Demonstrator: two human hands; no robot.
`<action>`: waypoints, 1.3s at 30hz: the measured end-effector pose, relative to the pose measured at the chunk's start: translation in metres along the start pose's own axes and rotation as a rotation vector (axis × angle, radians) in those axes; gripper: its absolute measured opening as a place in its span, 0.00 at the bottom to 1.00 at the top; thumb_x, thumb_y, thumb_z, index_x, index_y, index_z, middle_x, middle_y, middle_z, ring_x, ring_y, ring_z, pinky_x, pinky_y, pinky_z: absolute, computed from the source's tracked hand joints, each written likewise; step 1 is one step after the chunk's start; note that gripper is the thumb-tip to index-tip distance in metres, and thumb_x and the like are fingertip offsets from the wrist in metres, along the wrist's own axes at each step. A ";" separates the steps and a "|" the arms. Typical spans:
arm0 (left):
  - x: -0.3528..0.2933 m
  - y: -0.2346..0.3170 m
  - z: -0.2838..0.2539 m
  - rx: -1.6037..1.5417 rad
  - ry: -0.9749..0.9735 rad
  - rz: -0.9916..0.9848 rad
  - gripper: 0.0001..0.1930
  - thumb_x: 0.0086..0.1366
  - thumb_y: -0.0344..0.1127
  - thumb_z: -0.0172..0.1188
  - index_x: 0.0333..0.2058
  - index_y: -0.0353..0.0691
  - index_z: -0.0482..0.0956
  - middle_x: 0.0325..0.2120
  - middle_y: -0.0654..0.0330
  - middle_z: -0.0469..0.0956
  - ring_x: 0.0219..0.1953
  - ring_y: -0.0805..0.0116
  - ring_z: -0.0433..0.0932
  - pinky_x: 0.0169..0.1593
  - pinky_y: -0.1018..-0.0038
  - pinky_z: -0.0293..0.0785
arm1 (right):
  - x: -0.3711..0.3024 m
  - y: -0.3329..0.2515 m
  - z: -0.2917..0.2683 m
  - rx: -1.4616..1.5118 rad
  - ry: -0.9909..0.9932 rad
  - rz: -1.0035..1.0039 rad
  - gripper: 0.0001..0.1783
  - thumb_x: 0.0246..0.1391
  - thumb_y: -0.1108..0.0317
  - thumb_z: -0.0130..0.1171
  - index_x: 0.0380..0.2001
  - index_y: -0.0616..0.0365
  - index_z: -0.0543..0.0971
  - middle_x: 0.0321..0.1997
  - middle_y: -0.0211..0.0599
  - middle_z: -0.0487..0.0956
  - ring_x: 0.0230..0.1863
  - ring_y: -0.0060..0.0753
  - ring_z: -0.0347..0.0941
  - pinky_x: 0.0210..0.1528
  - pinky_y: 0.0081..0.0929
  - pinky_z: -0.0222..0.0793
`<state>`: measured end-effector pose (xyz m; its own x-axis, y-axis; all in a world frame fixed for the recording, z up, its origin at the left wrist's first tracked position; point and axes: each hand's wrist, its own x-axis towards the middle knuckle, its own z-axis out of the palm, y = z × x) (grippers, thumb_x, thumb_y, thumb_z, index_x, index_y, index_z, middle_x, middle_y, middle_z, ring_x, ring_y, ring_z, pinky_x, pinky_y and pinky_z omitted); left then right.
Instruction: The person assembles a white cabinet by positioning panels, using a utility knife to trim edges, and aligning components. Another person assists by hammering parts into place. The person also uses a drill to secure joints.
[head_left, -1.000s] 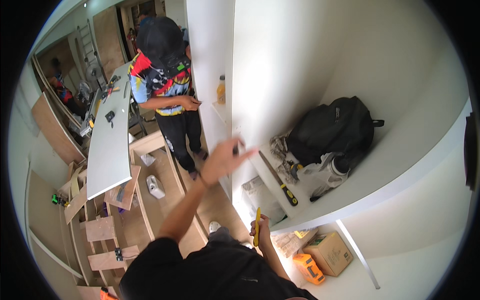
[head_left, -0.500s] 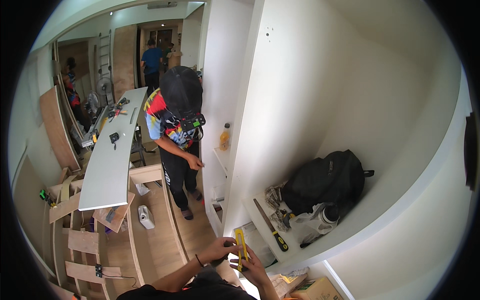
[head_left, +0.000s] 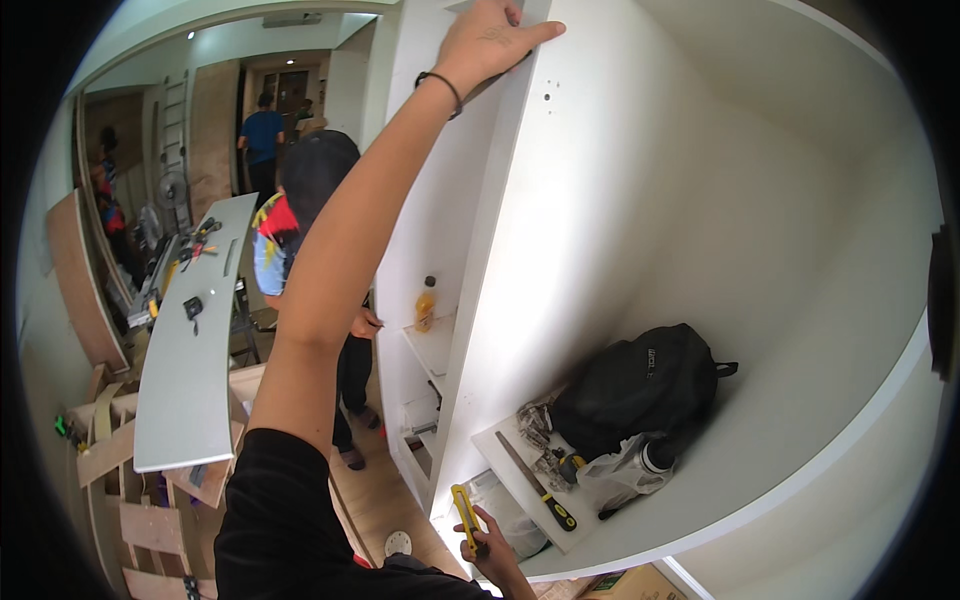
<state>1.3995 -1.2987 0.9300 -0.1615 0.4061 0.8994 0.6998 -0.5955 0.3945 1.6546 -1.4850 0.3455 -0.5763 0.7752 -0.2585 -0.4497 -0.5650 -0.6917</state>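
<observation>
My left hand reaches high up and presses flat against the front edge of a tall white cabinet panel, fingers spread over the edge. A dark band sits on that wrist. Low down, my right hand grips a yellow utility knife, held upright close to the bottom of the same panel edge. A white shelf beside it carries a black backpack, a long yellow-handled tool and some metal hardware.
A person in a black cap and bright shirt stands close at the cabinet's left. A long grey board with small tools rests on wooden frames at left. An orange bottle stands on an inner shelf. Other people are in the far doorway.
My left hand has risen from beside the shelf to the top of the panel edge. The view tilted upward. My right hand kept the yellow knife.
</observation>
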 end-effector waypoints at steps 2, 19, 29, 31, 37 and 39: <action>0.000 -0.001 0.003 0.037 0.063 0.099 0.29 0.60 0.53 0.67 0.34 0.23 0.78 0.25 0.55 0.80 0.26 0.66 0.78 0.35 0.71 0.76 | 0.012 -0.002 0.006 -0.033 0.086 0.002 0.36 0.61 0.76 0.40 0.72 0.44 0.51 0.53 0.57 0.72 0.27 0.37 0.66 0.31 0.28 0.64; -0.109 -0.066 0.026 -0.166 0.048 0.000 0.26 0.56 0.53 0.72 0.38 0.31 0.82 0.29 0.62 0.79 0.29 0.76 0.76 0.35 0.78 0.75 | -0.004 -0.019 -0.006 -0.212 0.163 -0.153 0.40 0.60 0.80 0.44 0.73 0.45 0.47 0.62 0.54 0.71 0.43 0.43 0.79 0.46 0.33 0.76; -0.165 -0.079 0.026 -0.347 -0.049 -0.122 0.21 0.59 0.40 0.71 0.38 0.23 0.79 0.25 0.62 0.79 0.24 0.79 0.74 0.28 0.81 0.71 | -0.047 0.001 -0.017 -0.341 0.182 -0.205 0.38 0.71 0.72 0.41 0.75 0.42 0.37 0.68 0.54 0.66 0.44 0.42 0.81 0.46 0.32 0.77; -0.173 -0.080 0.027 -0.248 -0.037 -0.083 0.22 0.60 0.42 0.71 0.39 0.23 0.80 0.24 0.62 0.79 0.25 0.79 0.75 0.28 0.82 0.71 | -0.051 0.000 -0.013 -0.368 0.217 -0.168 0.37 0.72 0.69 0.42 0.75 0.43 0.38 0.66 0.53 0.68 0.39 0.35 0.80 0.41 0.29 0.77; -0.179 -0.092 0.021 -0.218 -0.125 -0.073 0.22 0.60 0.44 0.71 0.39 0.26 0.81 0.24 0.63 0.79 0.24 0.79 0.74 0.29 0.82 0.71 | -0.040 0.005 -0.011 -0.253 0.356 -0.192 0.30 0.73 0.64 0.42 0.73 0.51 0.49 0.43 0.39 0.75 0.19 0.15 0.63 0.20 0.13 0.60; -0.177 -0.105 0.024 -0.245 -0.158 0.003 0.23 0.60 0.45 0.71 0.40 0.26 0.81 0.24 0.64 0.79 0.24 0.80 0.74 0.28 0.83 0.71 | -0.027 0.010 -0.015 -0.114 0.437 -0.221 0.26 0.71 0.57 0.49 0.66 0.53 0.62 0.34 0.31 0.72 0.16 0.11 0.55 0.16 0.10 0.49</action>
<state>1.3717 -1.2916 0.7249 -0.0352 0.4955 0.8679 0.5080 -0.7390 0.4426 1.6762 -1.5072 0.3354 -0.1247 0.9326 -0.3387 -0.4370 -0.3581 -0.8251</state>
